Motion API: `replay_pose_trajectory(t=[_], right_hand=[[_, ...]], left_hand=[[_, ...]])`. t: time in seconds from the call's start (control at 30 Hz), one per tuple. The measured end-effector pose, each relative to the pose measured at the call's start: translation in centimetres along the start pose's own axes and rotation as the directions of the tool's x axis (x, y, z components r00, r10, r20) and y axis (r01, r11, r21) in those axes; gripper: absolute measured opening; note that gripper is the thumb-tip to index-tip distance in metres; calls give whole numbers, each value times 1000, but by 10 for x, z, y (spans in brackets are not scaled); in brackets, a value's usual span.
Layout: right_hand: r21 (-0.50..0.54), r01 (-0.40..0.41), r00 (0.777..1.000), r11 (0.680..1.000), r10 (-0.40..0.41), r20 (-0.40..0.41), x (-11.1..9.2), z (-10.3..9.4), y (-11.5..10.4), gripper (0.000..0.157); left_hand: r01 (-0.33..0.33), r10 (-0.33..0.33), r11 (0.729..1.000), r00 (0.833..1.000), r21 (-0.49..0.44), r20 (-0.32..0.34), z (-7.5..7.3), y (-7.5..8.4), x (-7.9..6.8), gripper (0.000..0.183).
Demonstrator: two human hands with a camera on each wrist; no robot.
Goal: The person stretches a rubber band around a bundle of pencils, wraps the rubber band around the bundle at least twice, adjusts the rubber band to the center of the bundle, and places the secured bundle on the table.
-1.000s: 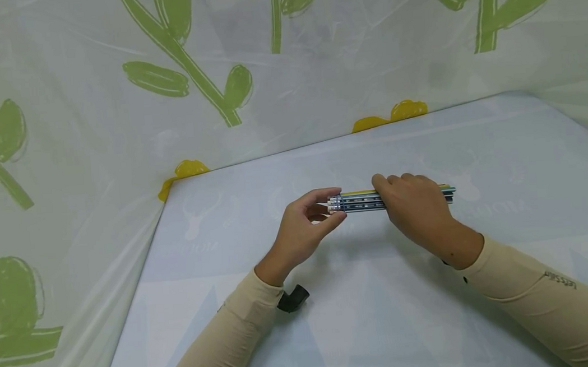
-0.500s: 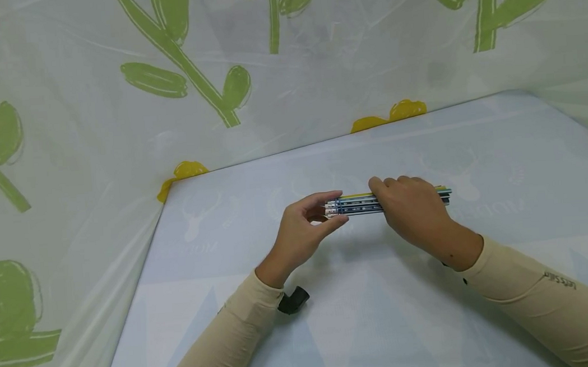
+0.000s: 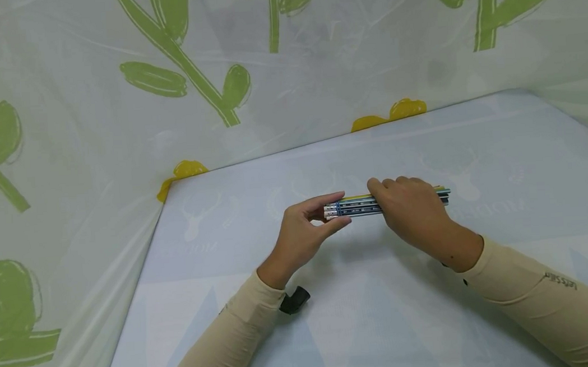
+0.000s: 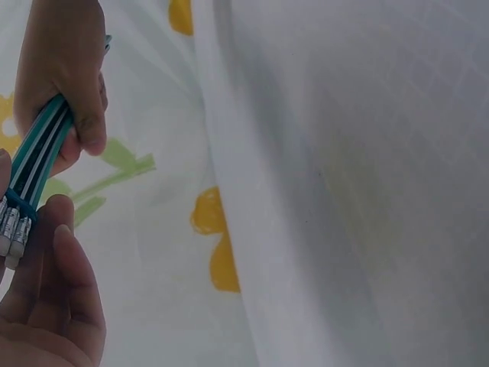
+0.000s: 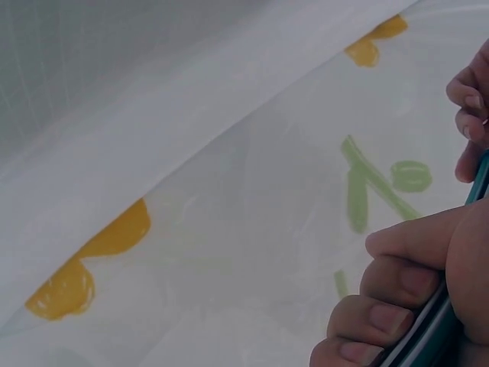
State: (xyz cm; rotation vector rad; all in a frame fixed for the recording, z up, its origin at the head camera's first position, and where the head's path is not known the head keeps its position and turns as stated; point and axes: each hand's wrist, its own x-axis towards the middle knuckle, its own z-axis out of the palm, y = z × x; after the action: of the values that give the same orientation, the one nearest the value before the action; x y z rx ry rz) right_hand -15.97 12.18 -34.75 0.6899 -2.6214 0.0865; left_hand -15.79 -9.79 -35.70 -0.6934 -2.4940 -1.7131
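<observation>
A bundle of pencils (image 3: 360, 207) lies level between the two hands above the table, mostly dark blue and teal with a yellow one at the far side. My right hand (image 3: 413, 209) grips it around the middle, and the tips stick out on the right. At the eraser end, my left hand (image 3: 301, 233) holds the bundle between curved fingers and thumb. A blue rubber band (image 4: 21, 205) circles the pencils just past the silver ferrules (image 4: 17, 228), close to the left fingertips. In the right wrist view, the right fingers (image 5: 382, 313) wrap the pencils (image 5: 428, 329).
The table (image 3: 383, 324) has a pale printed cover. Behind it hangs a whitish curtain (image 3: 93, 123) with green leaf and yellow flower prints, meeting the table's back edge. A black curved piece (image 3: 295, 300) shows beside the left cuff.
The pencils and my right hand have shifted slightly left and toward the body, bringing the eraser end a little deeper between the left fingers and thumb. Both holds stay the same.
</observation>
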Motion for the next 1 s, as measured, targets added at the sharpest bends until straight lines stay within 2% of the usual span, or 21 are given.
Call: replay_pose_trajectory(t=[0.2, 0.4, 0.77, 1.0], right_hand=[[5, -4, 1000, 1000, 4, 9, -1, -1, -1, 22], [0, -2, 1000, 1000, 2, 20, 0, -2, -2, 22], [15, -10, 999, 1000, 11, -37, 1, -2, 1, 20], [24, -20, 999, 1000, 21, -45, 2, -1, 4, 19]], left_hand=[[-29, 29, 1000, 1000, 6, 6, 1, -2, 2, 44], [-30, 30, 999, 1000, 17, 8, 0, -2, 1, 44], [-61, 60, 997, 998, 37, 26, -1, 0, 2, 54], [-44, 44, 999, 999, -14, 6, -3, -1, 3, 44]])
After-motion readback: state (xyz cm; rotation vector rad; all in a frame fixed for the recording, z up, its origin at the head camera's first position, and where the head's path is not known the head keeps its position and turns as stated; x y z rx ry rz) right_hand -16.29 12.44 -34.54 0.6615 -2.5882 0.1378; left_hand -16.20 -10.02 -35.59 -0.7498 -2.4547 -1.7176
